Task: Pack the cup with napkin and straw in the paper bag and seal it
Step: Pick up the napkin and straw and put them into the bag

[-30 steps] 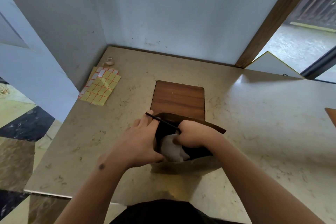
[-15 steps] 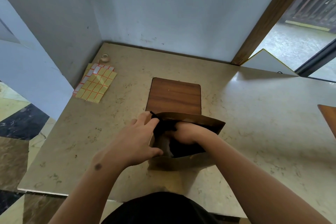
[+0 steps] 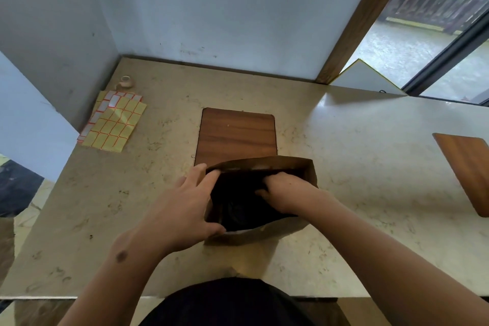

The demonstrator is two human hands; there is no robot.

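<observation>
The stone counter (image 3: 357, 167) fills most of my view, with the wooden board (image 3: 236, 135) lying in its middle and the paper bag (image 3: 308, 169) standing upright just near of it, mouth open toward me. A second ago a white napkin showed plainly in that mouth and a black straw poked over the far left rim; now neither is visible and the inside is dark, with only a faint round shape low down that may be the cup, though I cannot be sure. My judgement is that napkin and straw have gone down inside, so packing is about finished and sealing comes next.

My left hand (image 3: 180, 209) holds the bag's left wall, fingers over the rim and thumb at the near corner, keeping it spread. My right hand (image 3: 284, 193) has sunk deeper into the bag, its fingers curled down out of sight, so I cannot tell whether they grip anything.

Far left lies the yellow sticker sheet (image 3: 113, 124), well apart from the bag, with a small tape roll (image 3: 126, 81) beyond it.
</observation>
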